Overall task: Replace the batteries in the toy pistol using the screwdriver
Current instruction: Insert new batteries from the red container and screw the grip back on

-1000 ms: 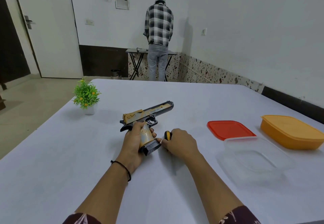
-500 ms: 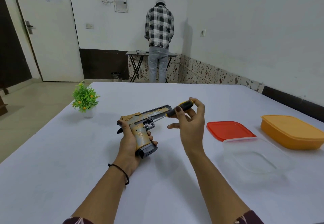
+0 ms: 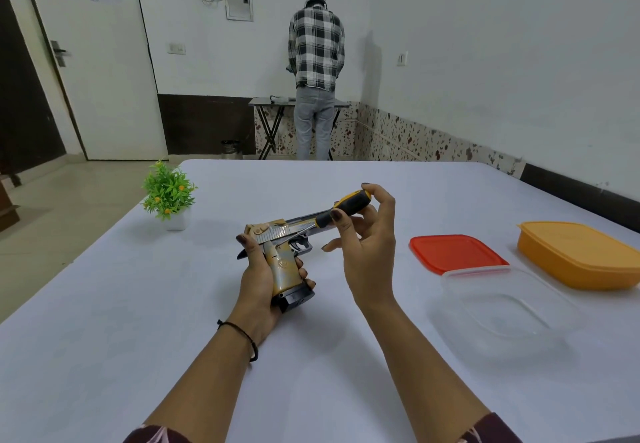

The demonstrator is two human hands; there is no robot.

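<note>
Step in hand: opening the battery compartment; judged early, as no cover is off and no batteries are in sight.
Toy pistol [image 3: 277,233]: held clear above the bench [image 3: 173,304], muzzle pointing away, handle toward the camera.
Left grip [image 3: 258,279]: closed round the pistol's handle, thumb up by the rear of the slide.
Right grip [image 3: 367,245]: pinching the screwdriver [image 3: 341,208] by its black-and-yellow handle between thumb and fingertips; the lower fingers are spread loose.
Screwdriver: slanted down and left, with the shaft crossing the slide and the tip near the frame above the trigger. Whether it sits in a screw cannot be told.
Next move, as judged: seat the tip squarely in the screw head, steady the pistol, then turn it without slipping.
Nearby: red lid [image 3: 453,252], clear tub [image 3: 502,311] and orange tub [image 3: 581,255], to the right on the bench.
</note>
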